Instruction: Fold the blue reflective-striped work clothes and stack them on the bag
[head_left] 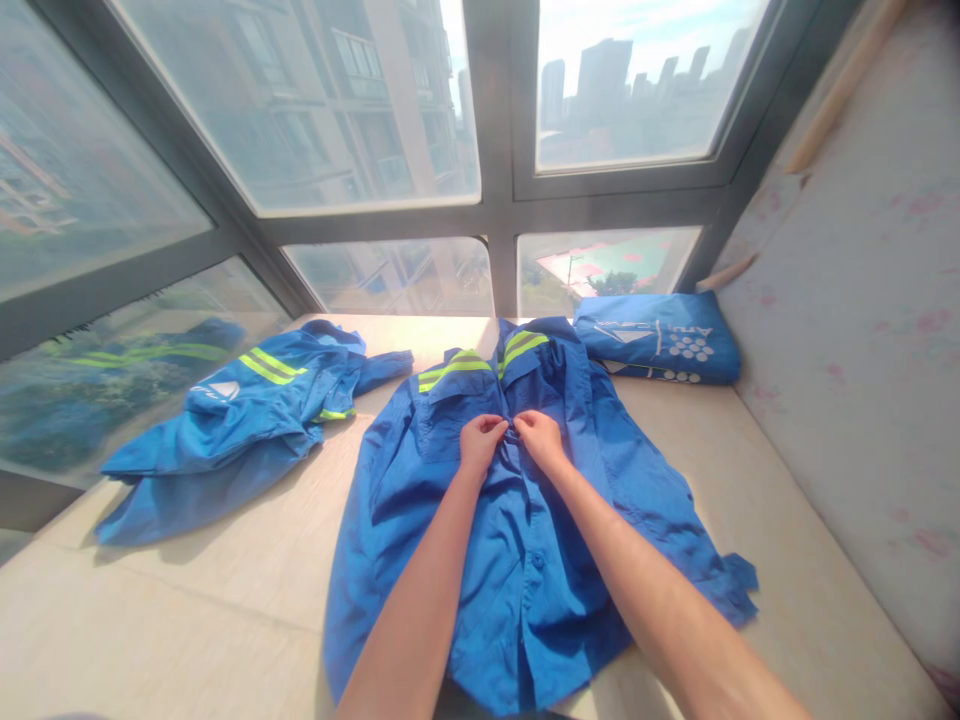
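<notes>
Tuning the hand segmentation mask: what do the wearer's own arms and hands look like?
Left hand and right hand ungloved; left forearm and right forearm bare, no sleeves in view. No watch, bracelet or markings visible; rings too small to rule out.

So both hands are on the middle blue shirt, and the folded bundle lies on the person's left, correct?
Wrong side: the head view shows the folded bundle on the person's right. The left hand and right hand are on the middle blue shirt.
</notes>
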